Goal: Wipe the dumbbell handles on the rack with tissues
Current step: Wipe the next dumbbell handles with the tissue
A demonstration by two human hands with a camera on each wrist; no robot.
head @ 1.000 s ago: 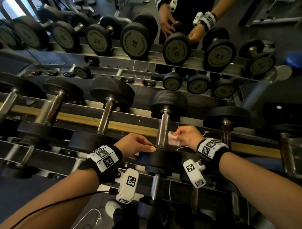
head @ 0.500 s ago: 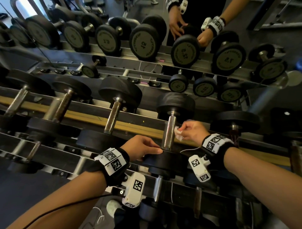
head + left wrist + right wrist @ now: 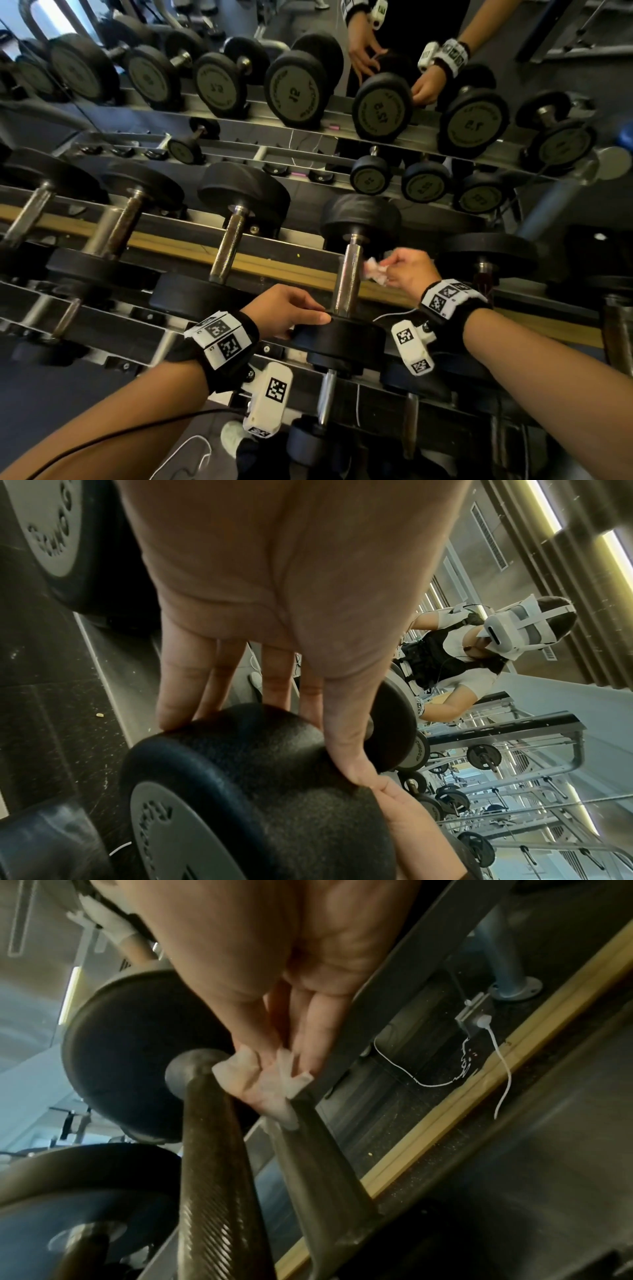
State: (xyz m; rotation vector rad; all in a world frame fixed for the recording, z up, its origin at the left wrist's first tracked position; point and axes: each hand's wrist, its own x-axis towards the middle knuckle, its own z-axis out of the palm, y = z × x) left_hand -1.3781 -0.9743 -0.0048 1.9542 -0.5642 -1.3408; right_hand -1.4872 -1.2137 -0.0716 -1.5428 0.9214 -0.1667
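Note:
A dumbbell with a steel handle (image 3: 346,277) lies on the rack's top tier, pointing away from me. My left hand (image 3: 287,315) grips its near black head (image 3: 339,339), fingers over the rim and thumb on top. In the left wrist view the left hand (image 3: 260,723) wraps that head (image 3: 246,777). My right hand (image 3: 407,270) pinches a crumpled white tissue (image 3: 375,270) against the handle's right side, near the far head (image 3: 359,219). The right wrist view shows the right hand (image 3: 291,1031) with the tissue (image 3: 263,1080) touching the knurled handle (image 3: 212,1150) by its far collar.
More dumbbells (image 3: 233,246) sit on the same tier to the left and right (image 3: 486,260). Smaller ones lie on the tier below (image 3: 325,404). A mirror behind reflects the rack and my hands (image 3: 380,106). A white charging cable (image 3: 500,1069) lies on the floor.
My right hand has slid the tissue along the handle, away from me toward the far head. My left hand has kept its hold on the near head.

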